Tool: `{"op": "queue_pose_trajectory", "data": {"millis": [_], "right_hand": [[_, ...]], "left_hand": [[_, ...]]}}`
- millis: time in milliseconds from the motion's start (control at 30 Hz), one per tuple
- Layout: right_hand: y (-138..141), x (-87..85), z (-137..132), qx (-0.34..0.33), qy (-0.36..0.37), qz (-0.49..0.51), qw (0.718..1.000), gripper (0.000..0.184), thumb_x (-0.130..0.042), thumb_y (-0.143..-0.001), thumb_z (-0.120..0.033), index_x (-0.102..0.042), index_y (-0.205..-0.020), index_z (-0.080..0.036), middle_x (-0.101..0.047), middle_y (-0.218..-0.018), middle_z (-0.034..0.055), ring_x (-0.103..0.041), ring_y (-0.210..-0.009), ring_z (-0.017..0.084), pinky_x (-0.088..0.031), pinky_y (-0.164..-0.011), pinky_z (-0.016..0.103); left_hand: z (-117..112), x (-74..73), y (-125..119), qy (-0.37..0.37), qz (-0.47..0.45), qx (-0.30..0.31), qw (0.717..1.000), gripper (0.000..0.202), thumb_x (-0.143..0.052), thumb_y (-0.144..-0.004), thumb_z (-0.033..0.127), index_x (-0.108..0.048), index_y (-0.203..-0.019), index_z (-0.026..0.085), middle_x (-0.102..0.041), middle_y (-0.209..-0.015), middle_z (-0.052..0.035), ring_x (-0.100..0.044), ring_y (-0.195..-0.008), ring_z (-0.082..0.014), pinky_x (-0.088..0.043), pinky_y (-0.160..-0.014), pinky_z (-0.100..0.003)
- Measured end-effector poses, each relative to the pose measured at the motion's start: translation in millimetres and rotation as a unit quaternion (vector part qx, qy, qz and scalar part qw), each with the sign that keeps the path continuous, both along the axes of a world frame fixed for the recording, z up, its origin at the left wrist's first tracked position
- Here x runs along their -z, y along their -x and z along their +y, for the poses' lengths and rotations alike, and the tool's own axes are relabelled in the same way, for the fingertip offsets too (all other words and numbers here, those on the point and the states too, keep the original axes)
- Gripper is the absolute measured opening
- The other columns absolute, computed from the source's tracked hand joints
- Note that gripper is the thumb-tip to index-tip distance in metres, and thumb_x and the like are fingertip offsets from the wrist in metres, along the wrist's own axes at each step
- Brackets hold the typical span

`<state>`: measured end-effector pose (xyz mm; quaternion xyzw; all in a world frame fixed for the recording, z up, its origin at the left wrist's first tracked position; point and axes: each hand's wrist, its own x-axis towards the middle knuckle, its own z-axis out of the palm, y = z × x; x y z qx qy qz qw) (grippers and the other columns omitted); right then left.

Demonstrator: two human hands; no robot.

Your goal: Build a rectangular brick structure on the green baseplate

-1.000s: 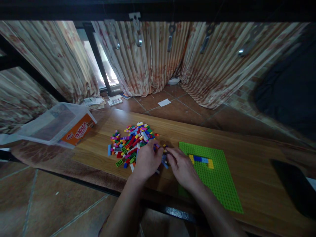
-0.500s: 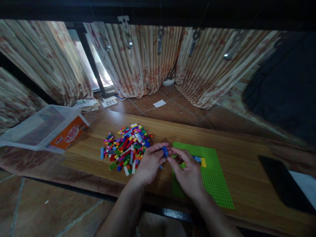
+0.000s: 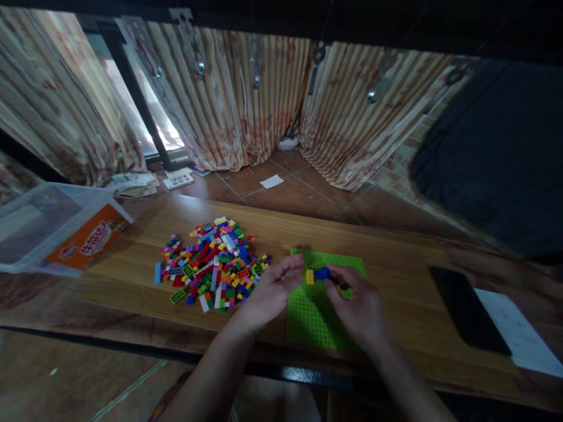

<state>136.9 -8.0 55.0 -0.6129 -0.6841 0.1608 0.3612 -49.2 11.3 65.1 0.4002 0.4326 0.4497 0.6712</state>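
Observation:
Over the green studded baseplate (image 3: 314, 322), my right hand (image 3: 358, 299) pinches a dark blue toy brick (image 3: 324, 273) between thumb and fingers. A yellow brick (image 3: 310, 277) sits on the plate just left of the blue one; whether the two touch, I cannot tell. More yellow shows partly under my right fingers. My left hand (image 3: 275, 290) hovers at the plate's left edge with its fingers stretched and nothing visible in them. Beside it on the left spreads a pile of mixed coloured bricks (image 3: 215, 261).
A clear plastic box (image 3: 92, 205) with an orange label stands at the table's left end. To the right lie a dark flat tablet-like object (image 3: 468, 308) and a white sheet (image 3: 519, 331). The wooden table (image 3: 404, 305) runs beneath. Striped curtains (image 3: 264, 105) hang behind.
My hands, together around the blue brick before, have parted. My right hand keeps the brick and has brought it over the plate; the left has let go. The camera view has turned right.

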Motion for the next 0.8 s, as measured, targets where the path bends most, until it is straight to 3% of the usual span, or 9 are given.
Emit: {"op": "queue_pose_trajectory", "data": {"millis": [100,233,433,800], "right_hand": [[-30,-0.5,0,0.005,0.004,-0.007,1.000,0.027,-0.053,-0.088,-0.034,-0.066,-0.108,-0.020,-0.069,-0.098,0.0064,-0.065,-0.079,0.018,-0.053,-0.074,0.033],[-44,3.3,-7,-0.060,0.022,-0.039,0.997,0.027,-0.051,-0.090,-0.031,-0.065,-0.110,-0.021,-0.068,-0.106,0.0074,-0.066,-0.092,0.020,-0.053,-0.082,0.036],[-16,14.1,-16,-0.121,0.031,-0.070,0.990,0.022,-0.051,-0.089,-0.020,-0.066,-0.105,-0.021,-0.070,-0.105,0.0071,-0.066,-0.097,0.021,-0.053,-0.086,0.038],[17,21.1,-21,-0.016,0.034,-0.082,0.996,0.010,-0.057,-0.087,-0.025,-0.063,-0.095,-0.020,-0.070,-0.089,0.0042,-0.066,-0.079,0.020,-0.049,-0.072,0.032]], "left_hand": [[9,5.9,7,-0.040,0.088,-0.033,0.995,0.024,-0.062,-0.078,0.026,-0.069,-0.097,0.014,-0.071,-0.099,-0.0069,-0.062,-0.096,-0.0204,-0.046,-0.090,-0.032],[11,17.9,3,-0.076,0.175,-0.001,0.982,0.024,-0.059,-0.079,0.026,-0.069,-0.097,0.014,-0.070,-0.088,-0.0045,-0.063,-0.084,-0.0184,-0.048,-0.077,-0.028],[8,22.2,-8,-0.119,0.280,0.033,0.952,0.026,-0.054,-0.079,0.016,-0.068,-0.101,0.014,-0.070,-0.085,-0.0041,-0.063,-0.080,-0.0173,-0.047,-0.071,-0.025],[5,18.4,-12,-0.135,0.331,0.064,0.932,0.033,-0.051,-0.078,0.008,-0.067,-0.106,0.016,-0.072,-0.090,-0.0055,-0.067,-0.086,-0.0186,-0.049,-0.081,-0.028]]}}
